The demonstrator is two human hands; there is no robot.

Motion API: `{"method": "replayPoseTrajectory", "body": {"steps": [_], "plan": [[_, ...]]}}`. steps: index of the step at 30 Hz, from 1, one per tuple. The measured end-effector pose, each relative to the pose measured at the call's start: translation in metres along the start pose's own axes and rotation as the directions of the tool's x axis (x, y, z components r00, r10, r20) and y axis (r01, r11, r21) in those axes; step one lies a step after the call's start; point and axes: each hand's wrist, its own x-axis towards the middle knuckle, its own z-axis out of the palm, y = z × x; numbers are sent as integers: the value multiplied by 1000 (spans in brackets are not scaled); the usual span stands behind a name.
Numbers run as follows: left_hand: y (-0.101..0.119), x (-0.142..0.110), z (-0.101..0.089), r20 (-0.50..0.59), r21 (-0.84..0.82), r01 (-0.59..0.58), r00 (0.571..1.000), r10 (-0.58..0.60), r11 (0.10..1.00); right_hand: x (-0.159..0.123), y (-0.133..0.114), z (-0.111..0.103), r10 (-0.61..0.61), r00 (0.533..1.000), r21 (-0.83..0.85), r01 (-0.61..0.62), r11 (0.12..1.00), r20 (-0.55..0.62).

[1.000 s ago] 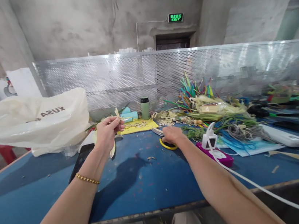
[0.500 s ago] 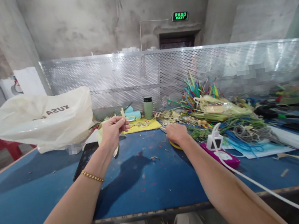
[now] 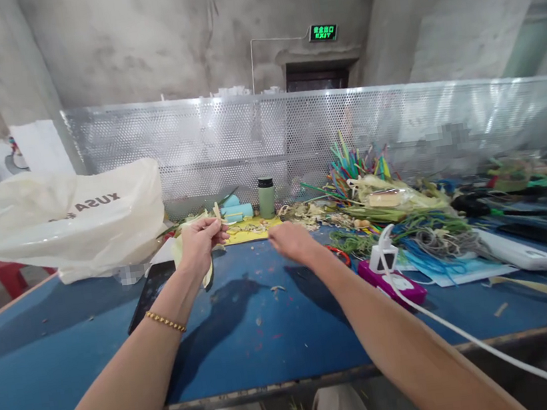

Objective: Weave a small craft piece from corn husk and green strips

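My left hand (image 3: 200, 241) is raised over the table, thumb and fingers pinched on a pale, husk-like strip (image 3: 216, 211) that sticks up past the fingertips. A longer pale piece (image 3: 207, 274) hangs below that hand; whether it is the same strip I cannot tell. My right hand (image 3: 292, 239) is closed like a fist, a short way right of the left one, in front of the yellow sheet (image 3: 250, 233). What its fingers hold, if anything, is hidden. Behind my right forearm lies an orange-red ring-shaped item (image 3: 340, 254), partly covered.
A dark tablet-like slab (image 3: 151, 290) and a big white plastic bag (image 3: 69, 225) are on the left. Light-blue rolls (image 3: 237, 211) and a green bottle (image 3: 266, 198) stand behind. To the right are a purple power strip (image 3: 390, 282) with a white cable, tangled cords and dried plant material (image 3: 394, 199).
My right hand has moved left, away from the ring-shaped item and closer to my left hand. The left hand keeps its pinch on the strip. The whole view has shifted slightly.
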Motion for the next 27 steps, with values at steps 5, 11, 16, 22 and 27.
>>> {"method": "replayPoseTrajectory", "body": {"steps": [5,11,16,22,27], "plan": [[3,-5,7,33,17,5,999,-6,1000,10,59,-1,428,904,-62,-427,902,-8],[6,-12,15,97,18,26,995,-27,999,7,86,21,564,822,35,-568,823,78],[7,-15,17,109,4,34,993,-34,999,13,85,16,533,846,75,-531,844,-4],[6,-17,21,166,14,34,985,-36,999,23,49,-16,183,879,609,143,780,-441],[4,-16,20,201,-10,84,976,-80,996,27,32,-10,19,926,775,305,553,-378]]}}
